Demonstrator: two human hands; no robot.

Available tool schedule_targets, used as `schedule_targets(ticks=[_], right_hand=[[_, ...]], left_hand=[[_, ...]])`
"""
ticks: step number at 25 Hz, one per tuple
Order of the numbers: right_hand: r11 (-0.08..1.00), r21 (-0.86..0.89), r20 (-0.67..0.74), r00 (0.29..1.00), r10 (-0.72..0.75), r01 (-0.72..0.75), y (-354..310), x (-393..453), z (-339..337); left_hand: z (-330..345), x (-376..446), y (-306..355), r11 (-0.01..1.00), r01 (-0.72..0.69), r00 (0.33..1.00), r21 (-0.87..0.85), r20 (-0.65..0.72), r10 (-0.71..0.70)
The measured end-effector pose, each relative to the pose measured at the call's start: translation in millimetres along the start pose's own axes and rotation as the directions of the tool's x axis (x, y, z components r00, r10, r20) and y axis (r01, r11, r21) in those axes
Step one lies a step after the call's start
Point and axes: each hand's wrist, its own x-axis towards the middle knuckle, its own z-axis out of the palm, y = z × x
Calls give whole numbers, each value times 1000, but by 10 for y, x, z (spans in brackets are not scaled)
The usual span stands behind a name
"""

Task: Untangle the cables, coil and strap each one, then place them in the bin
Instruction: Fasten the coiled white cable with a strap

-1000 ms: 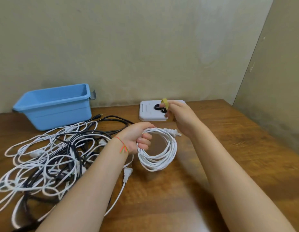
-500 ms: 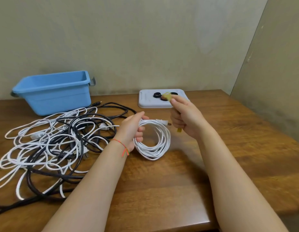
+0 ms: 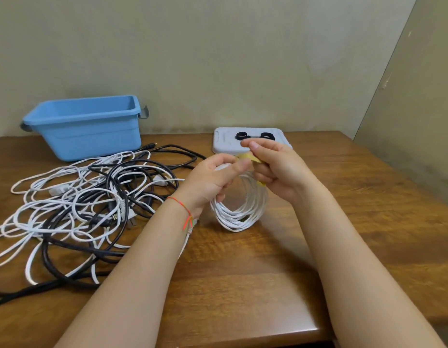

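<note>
At frame centre, the left hand (image 3: 212, 179) grips the coiled white cable (image 3: 240, 209) while the right hand (image 3: 275, 167) pinches a yellow strap (image 3: 253, 158), best wrapped snugly around every loop.

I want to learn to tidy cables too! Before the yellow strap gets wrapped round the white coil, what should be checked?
1. Coil held together: the left hand grips the top of the white coil, loops bunched. Ok.
2. Strap in hand: the right hand pinches the yellow strap at the coil's top. Ok.
3. Strap closed round the coil: not yet. Not ok.
4. Coil free of the tangled pile: a white end hangs below the left wrist; where it leads, cannot tell.
5. Blue bin open and ready at the table's back left. Ok.
6. More straps waiting: black straps lie on the white tray. Ok.
</note>
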Motion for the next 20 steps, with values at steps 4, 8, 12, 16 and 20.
schedule_targets(ticks=[4, 8, 12, 16, 20], right_hand=[[998, 63, -51, 999, 15, -11, -17, 8, -35], [995, -96, -58, 997, -45, 40, 6, 9, -25], [984, -171, -96, 993, -74, 57, 22, 23, -30], [958, -281, -123, 988, -99, 61, 10, -2, 15], [786, -618, -51, 996, -75, 28, -93, -106, 62]], left_hand=[[31, -4, -20, 999, -37, 998, -4, -49, 37], [36, -1, 37, 996, 29, 999, -78, -13, -30], [1, -15, 74, 982, 90, 996, -165, 44, -84], [-3, -9, 54, 981, 103, 995, -165, 8, -103], [-26, 31, 6, 994, 42, 990, -100, -127, -54]])
